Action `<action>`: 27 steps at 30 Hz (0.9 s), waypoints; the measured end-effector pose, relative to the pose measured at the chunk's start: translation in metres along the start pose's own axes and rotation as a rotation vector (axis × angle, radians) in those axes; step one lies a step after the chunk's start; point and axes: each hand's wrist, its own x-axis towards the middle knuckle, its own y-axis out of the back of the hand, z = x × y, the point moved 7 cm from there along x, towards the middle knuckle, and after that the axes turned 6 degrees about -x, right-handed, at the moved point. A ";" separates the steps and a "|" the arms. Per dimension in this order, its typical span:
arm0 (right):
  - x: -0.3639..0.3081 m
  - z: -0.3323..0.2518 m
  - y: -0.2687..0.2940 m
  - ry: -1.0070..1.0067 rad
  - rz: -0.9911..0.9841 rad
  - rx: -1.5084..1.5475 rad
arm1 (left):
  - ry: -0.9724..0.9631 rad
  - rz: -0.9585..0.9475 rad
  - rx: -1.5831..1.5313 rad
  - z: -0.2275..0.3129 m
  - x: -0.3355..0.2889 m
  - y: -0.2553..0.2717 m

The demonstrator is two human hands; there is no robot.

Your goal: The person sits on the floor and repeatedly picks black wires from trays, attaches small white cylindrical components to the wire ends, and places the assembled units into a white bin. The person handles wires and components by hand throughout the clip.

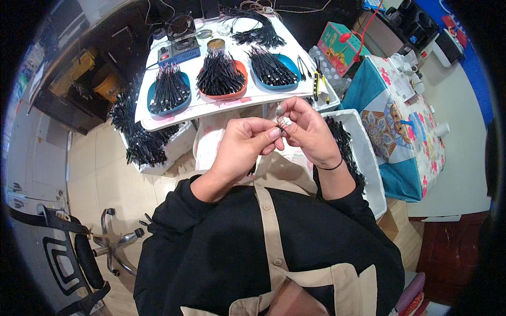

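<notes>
Above my lap, in front of the white table (190,117), my two hands meet with fingertips almost touching. My left hand (243,143) pinches the dark end of a thin cable (281,126) between thumb and forefinger. Fine reddish wires show at its tip. My right hand (312,131), with a black band at its wrist, has its thumb and fingers closed around the same wire ends. A small greyish piece sits by its raised forefinger, too small to name. Bundles of black cables fill a left blue tray (153,109), an orange tray (211,97) and a right blue tray (296,66).
Black-handled cutters with yellow (316,84) lie at the table's right edge. A blue soldering-station-like box (185,55) and a small fan (180,25) stand behind. White boxes of cables flank me, a left cable heap (145,142) and a right box (371,158). A chair base (113,239) is lower left.
</notes>
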 end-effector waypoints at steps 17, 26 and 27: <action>-0.007 -0.025 -0.004 0.456 0.174 -0.882 | -0.074 0.030 0.321 0.003 0.001 0.010; -0.024 -0.053 0.017 0.489 0.007 -0.893 | 0.112 -0.088 0.259 0.012 -0.010 0.009; -0.029 -0.058 0.010 0.540 0.018 -0.983 | 0.125 -0.106 0.269 0.012 -0.010 0.007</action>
